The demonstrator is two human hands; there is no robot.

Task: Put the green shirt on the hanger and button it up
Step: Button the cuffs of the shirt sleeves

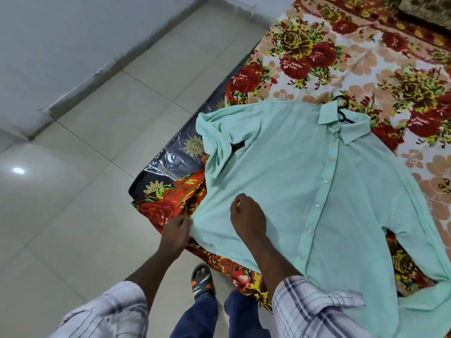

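A light green shirt (288, 162) lies flat on a flowered bedsheet, collar towards the far right, its front placket closed with several white buttons down it. A black hanger (343, 113) is inside it; its hook sticks out at the collar and one dark end shows at the left shoulder. My left hand (177, 231) pinches the shirt's side edge at the near left, by the bed's edge. My right hand (247, 217) rests on the shirt's lower front with fingers curled, and whether it grips cloth is hidden.
The bed with its red and yellow flowered sheet (341, 52) fills the right side. A plastic-wrapped mattress corner (175, 154) shows at the bed's left edge. Pale floor tiles (85, 191) lie to the left, with my sandalled foot (201, 280) by the bed.
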